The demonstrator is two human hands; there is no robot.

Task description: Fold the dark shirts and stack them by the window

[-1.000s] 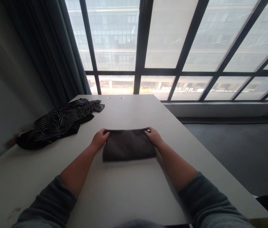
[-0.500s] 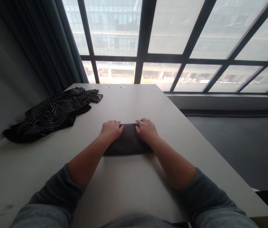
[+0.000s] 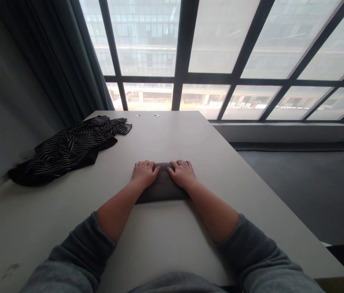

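A dark grey folded cloth (image 3: 162,189) lies flat on the white table in front of me, its near edge straight. My left hand (image 3: 145,173) rests on its far left part, palm down, fingers stretched forward and thumb pointing inward. On the far right part lies my right hand (image 3: 182,173), also flat with its fingers extended and thumb toward the middle. A strip of the cloth shows between the two thumbs. Whether the cloth is a garment cannot be made out.
A heap of black clothing with white stripes (image 3: 74,144) lies at the table's left edge. The white table (image 3: 172,134) reaches to a large framed window (image 3: 147,40). A dark curtain (image 3: 53,53) hangs at the left. Grey floor (image 3: 297,183) lies to the right.
My right hand has moved slightly left and inward on the cloth, and both hands now lie flatter. The view has tilted up slightly.
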